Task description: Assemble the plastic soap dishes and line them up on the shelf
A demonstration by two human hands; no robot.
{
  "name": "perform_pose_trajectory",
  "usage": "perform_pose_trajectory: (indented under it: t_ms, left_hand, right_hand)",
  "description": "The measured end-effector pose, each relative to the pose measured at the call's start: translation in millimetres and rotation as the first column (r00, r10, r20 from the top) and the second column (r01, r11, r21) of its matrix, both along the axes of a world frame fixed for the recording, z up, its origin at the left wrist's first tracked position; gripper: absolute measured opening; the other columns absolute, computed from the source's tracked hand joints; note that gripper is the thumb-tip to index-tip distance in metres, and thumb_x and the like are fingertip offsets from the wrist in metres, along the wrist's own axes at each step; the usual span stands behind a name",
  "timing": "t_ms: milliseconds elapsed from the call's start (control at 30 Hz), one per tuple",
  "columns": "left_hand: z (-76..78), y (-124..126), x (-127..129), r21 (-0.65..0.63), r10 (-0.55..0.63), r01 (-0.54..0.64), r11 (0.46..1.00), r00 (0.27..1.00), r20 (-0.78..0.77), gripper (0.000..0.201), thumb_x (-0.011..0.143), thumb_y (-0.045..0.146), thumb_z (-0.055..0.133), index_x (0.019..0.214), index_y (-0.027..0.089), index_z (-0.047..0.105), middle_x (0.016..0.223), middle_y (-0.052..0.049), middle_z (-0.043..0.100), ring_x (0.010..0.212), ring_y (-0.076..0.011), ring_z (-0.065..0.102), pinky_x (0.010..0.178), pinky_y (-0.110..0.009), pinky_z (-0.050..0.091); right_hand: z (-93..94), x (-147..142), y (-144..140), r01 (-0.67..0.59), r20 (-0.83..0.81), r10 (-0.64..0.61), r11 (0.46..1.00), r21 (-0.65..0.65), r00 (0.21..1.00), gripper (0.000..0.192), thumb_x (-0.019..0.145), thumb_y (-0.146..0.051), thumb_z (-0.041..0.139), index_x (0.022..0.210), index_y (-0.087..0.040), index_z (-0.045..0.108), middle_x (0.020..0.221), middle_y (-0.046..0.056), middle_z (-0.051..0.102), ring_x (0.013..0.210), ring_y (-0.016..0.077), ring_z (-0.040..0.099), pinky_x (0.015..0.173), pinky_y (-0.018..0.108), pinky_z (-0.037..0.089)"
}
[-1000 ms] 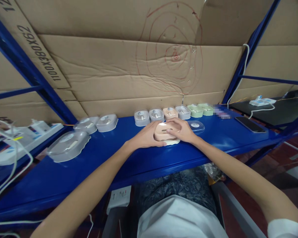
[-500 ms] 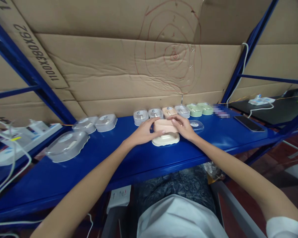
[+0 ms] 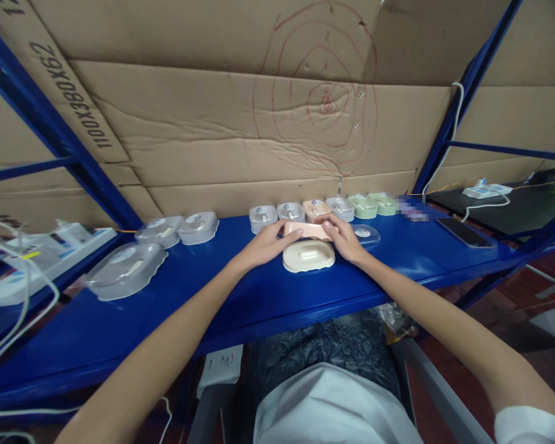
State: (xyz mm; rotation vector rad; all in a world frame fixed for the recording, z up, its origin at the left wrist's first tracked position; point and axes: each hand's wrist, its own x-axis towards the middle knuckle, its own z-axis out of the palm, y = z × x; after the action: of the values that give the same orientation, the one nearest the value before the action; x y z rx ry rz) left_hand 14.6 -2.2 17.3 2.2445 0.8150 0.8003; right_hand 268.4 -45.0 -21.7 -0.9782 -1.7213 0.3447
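Both hands hold a peach-pink plastic piece, seen nearly edge-on, which looks like part of a small oval case. My left hand grips its left end, thumb along the near side. At the opposite end, my right hand has its thumb and fingers closed on it. Just below and nearer to me, a cream oval base with a raised middle lies on the blue shelf, apart from the fingers. A clear lid with a round white label lies flat behind my right hand.
Along the cardboard back wall stand lidded cases in grey, peach and green. More grey cases sit at left, near power strips with white cables. A phone lies on the right of the blue shelf.
The peach-pink piece has turned in my hands, from showing its broad face to showing a narrow edge. More of the cream base is now visible beneath it.
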Motion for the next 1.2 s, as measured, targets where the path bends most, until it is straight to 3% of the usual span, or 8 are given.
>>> perform_pose_trajectory:
  t_ms: [167,367,467,767,1200]
  left_hand:
    - [0.0,5.1,-5.0,0.002,0.006,-0.006,1.000,0.999,-0.041,0.070,0.094,0.070,0.067,0.138,0.015,0.067,0.132,-0.013,0.076,0.116,-0.0324,0.071,0.104,-0.046,0.055]
    - [0.4,11.3,-12.1,-0.008,-0.008,0.008,1.000,0.995,-0.100,0.089,0.081,0.065,0.083,0.151,0.015,0.059,0.145,-0.017,0.069,0.118,-0.0334,0.072,0.101,-0.047,0.059]
    - [1.1,12.1,-13.9,0.016,-0.056,0.058,0.998,0.991,-0.125,0.085,0.077,0.061,0.088,0.146,0.018,0.064,0.140,-0.014,0.072,0.117,-0.0333,0.072,0.099,-0.047,0.059]
    - [0.2,5.7,-11.2,0.154,-0.034,0.071,0.986,0.973,-0.226,0.072,0.073,0.060,0.089,0.130,0.021,0.069,0.128,-0.012,0.075,0.114,-0.0357,0.071,0.098,-0.050,0.057]
    - [-4.9,4.2,-9.6,0.137,-0.071,0.112,0.984,0.959,-0.275,0.074,0.070,0.058,0.091,0.128,0.020,0.065,0.124,-0.012,0.073,0.110,-0.0360,0.070,0.095,-0.049,0.056]
  right_hand:
    - [-1.2,5.6,5.5,-0.045,0.023,0.046,0.999,-0.018,0.999,0.052,0.100,-0.072,0.062,0.117,-0.023,0.072,0.120,0.010,0.078,0.112,0.0285,0.074,0.101,0.046,0.058]
    - [-2.2,13.5,8.1,-0.094,0.081,0.098,0.994,-0.051,0.992,0.059,0.083,-0.062,0.086,0.125,-0.024,0.071,0.131,0.011,0.077,0.120,0.0299,0.073,0.108,0.050,0.058]
    - [-0.2,13.6,5.6,-0.115,0.105,0.122,0.991,-0.069,0.987,0.065,0.075,-0.058,0.093,0.125,-0.022,0.071,0.131,0.012,0.076,0.119,0.0305,0.074,0.107,0.050,0.059]
    - [1.0,14.2,2.3,-0.107,0.292,0.103,0.994,-0.005,0.951,0.069,0.073,-0.055,0.092,0.130,-0.024,0.071,0.133,0.013,0.077,0.121,0.0352,0.074,0.107,0.056,0.059]
    - [-1.5,15.1,1.9,-0.161,0.357,0.141,0.987,0.026,0.923,0.074,0.075,-0.053,0.091,0.139,-0.025,0.067,0.138,0.012,0.075,0.126,0.0357,0.073,0.110,0.055,0.057]
